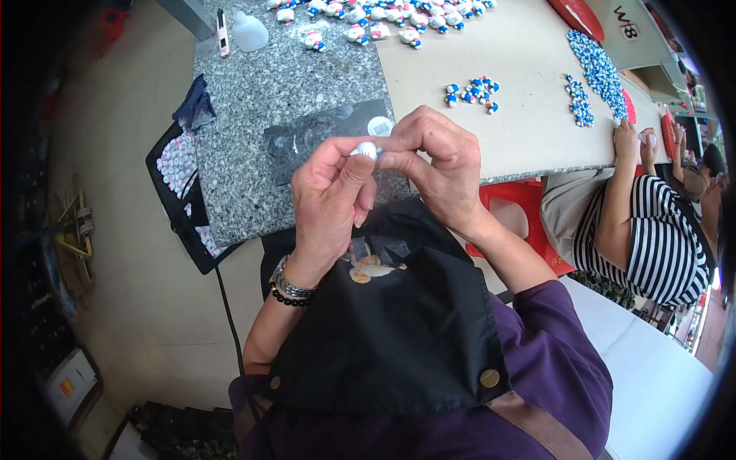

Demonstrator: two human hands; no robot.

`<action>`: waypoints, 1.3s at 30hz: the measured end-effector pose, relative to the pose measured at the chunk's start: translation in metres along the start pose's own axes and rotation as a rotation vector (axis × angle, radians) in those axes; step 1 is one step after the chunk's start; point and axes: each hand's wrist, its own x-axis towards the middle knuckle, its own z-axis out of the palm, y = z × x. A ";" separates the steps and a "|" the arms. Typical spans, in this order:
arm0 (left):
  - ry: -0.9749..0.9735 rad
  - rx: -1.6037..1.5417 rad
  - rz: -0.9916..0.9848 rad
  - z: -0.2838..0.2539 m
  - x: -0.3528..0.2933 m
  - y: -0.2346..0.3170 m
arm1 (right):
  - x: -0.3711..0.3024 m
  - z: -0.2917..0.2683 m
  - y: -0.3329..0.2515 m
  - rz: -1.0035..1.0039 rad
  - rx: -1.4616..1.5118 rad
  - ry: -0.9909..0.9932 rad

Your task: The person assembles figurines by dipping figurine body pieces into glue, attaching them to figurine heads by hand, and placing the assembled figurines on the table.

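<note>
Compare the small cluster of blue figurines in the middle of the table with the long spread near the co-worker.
The small cluster holds only a handful of figurines, loosely bunched; the long spread holds many, packed in a band running down the table. The cluster lies nearer the person's hands; the spread lies by the co-worker's hand. Both are tiny blue-and-white pieces with red touches.

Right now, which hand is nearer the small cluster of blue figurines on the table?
Right. The right hand sits just below and left of the cluster. The left hand is further left and lower, pinching a small white piece with the right.
</note>
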 end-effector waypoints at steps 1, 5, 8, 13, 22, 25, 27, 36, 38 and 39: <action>0.007 0.039 0.024 0.002 0.002 0.002 | 0.000 -0.002 0.000 0.000 -0.004 0.005; 0.005 0.154 0.090 0.006 0.010 0.011 | 0.004 -0.007 0.001 0.011 0.036 -0.012; 0.001 0.208 0.089 0.010 0.018 0.021 | 0.015 -0.015 0.001 -0.055 0.027 0.014; 0.061 0.452 0.011 -0.005 0.040 0.049 | 0.027 -0.057 0.010 0.058 -0.224 -0.031; 0.097 1.365 0.265 -0.050 0.110 0.049 | 0.010 -0.063 0.049 0.128 -0.976 -0.175; 0.111 1.416 0.257 -0.051 0.113 0.048 | 0.012 -0.062 0.050 0.163 -1.039 -0.206; 0.162 1.358 0.278 -0.052 0.105 0.053 | 0.014 -0.064 0.050 0.174 -0.959 -0.172; 0.061 -1.071 -0.252 -0.074 0.058 0.058 | 0.023 -0.052 0.029 0.519 0.169 -0.181; 0.157 -1.024 -0.205 -0.053 0.049 0.056 | 0.026 -0.045 0.024 0.509 0.248 -0.167; 0.074 -1.115 -0.237 -0.055 0.046 0.051 | 0.028 -0.043 0.023 0.469 0.246 -0.169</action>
